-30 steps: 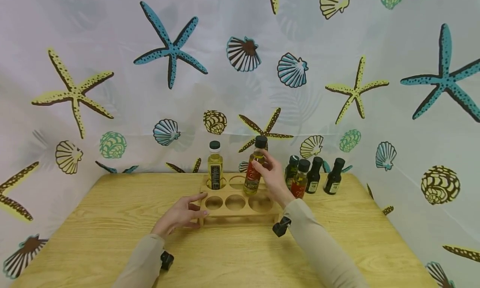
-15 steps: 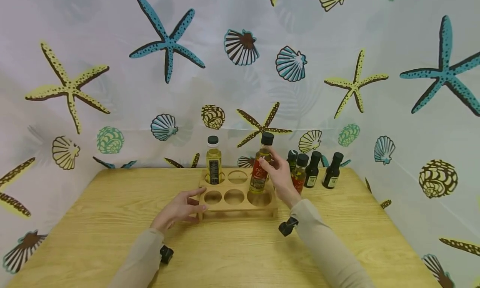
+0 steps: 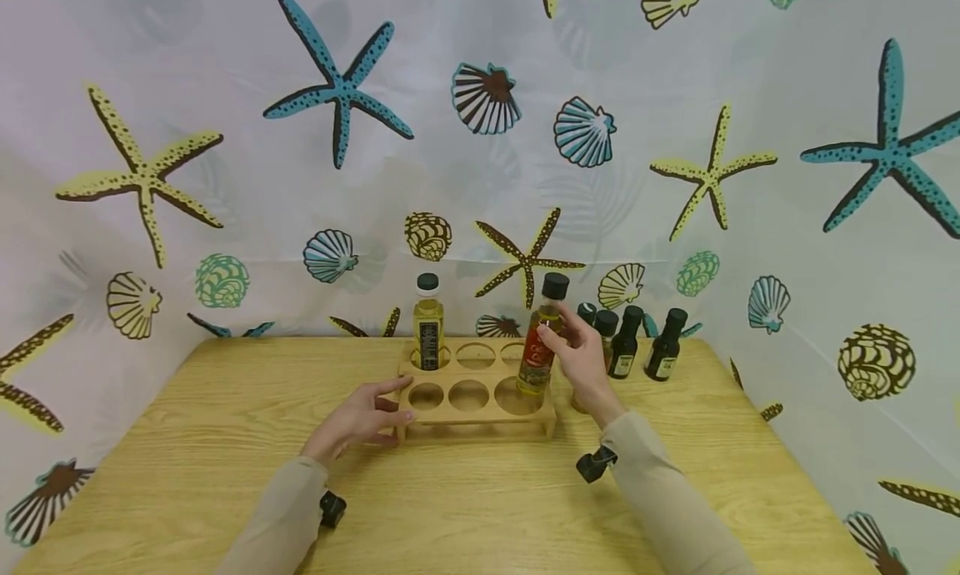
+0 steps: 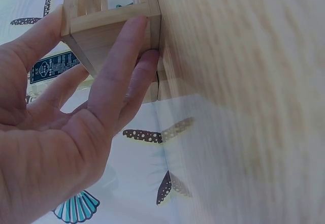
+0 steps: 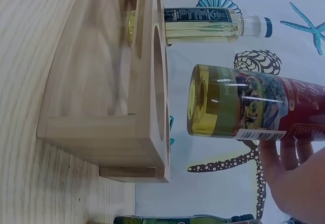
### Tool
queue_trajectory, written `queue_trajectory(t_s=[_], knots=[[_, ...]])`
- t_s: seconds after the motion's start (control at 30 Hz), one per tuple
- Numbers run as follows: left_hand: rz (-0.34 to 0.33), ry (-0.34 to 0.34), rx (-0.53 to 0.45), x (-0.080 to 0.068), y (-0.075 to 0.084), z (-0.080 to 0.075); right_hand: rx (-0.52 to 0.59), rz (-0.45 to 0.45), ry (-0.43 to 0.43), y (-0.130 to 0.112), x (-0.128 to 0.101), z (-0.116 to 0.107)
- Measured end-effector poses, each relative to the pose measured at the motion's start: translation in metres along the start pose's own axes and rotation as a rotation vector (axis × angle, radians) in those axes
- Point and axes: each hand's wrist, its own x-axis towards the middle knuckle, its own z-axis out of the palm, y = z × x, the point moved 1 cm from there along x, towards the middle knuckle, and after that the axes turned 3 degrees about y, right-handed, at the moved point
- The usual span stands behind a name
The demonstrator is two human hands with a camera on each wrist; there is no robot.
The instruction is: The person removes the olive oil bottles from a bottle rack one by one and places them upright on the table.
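A wooden bottle rack (image 3: pixel 465 423) with round holes stands on the table. My left hand (image 3: pixel 360 417) holds its left end, with fingers (image 4: pixel 124 56) spread against the end panel in the left wrist view. My right hand (image 3: pixel 581 357) grips an oil bottle (image 3: pixel 536 358) with a red label and black cap. The bottle tilts slightly above the rack's large front right hole; in the right wrist view its base (image 5: pixel 199 101) is apart from the rack. Another bottle of yellow oil (image 3: pixel 428 329), with a dark label, stands in the back left hole.
To the right of the rack stand several bottles, among them a dark bottle (image 3: pixel 625 346) and another dark bottle (image 3: pixel 663 348). One black-capped bottle (image 3: pixel 606 329) is mostly hidden behind my right hand. A patterned curtain (image 3: pixel 480 183) hangs behind the wooden table (image 3: pixel 247 425).
My right hand has carried the red-labelled bottle to the right, from the rack's middle to above the front right hole, and its top now leans right. The left hand stays at the rack's end.
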Motion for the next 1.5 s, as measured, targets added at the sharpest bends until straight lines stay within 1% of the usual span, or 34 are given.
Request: queue_trajectory(t_s=[0.2,0.33,0.43,0.53,0.77,0.9,1.07,1.13,1.33,1.5], knots=[[0.010,0.000,0.008,-0.001,-0.001,0.000,-0.051,-0.026,0.008,-0.001,-0.003,-0.004],[0.009,-0.003,0.012,0.000,-0.001,0.000,-0.091,-0.019,0.012,-0.002,-0.007,-0.006],[-0.002,0.006,0.003,0.000,-0.001,0.000,-0.099,-0.012,0.018,-0.002,-0.010,-0.009],[-0.006,0.009,-0.001,0.000,-0.001,0.000,-0.097,-0.023,0.023,-0.003,-0.012,-0.013],[-0.003,-0.001,0.001,0.000,0.000,0.000,-0.048,-0.008,0.080,0.001,-0.015,-0.025],[-0.015,0.010,-0.002,-0.001,0.000,0.000,-0.019,-0.023,0.103,0.002,-0.016,-0.030],[-0.010,0.006,-0.005,-0.001,-0.001,0.000,0.011,-0.032,0.125,0.001,-0.018,-0.036],[-0.006,0.000,-0.001,-0.001,-0.002,0.001,0.025,-0.038,0.124,0.000,-0.018,-0.038],[-0.016,0.014,-0.013,0.000,-0.003,0.001,0.051,-0.063,0.091,-0.004,-0.019,-0.045],[-0.007,0.011,-0.005,-0.001,-0.002,-0.001,0.062,-0.078,0.094,-0.005,-0.021,-0.053]])
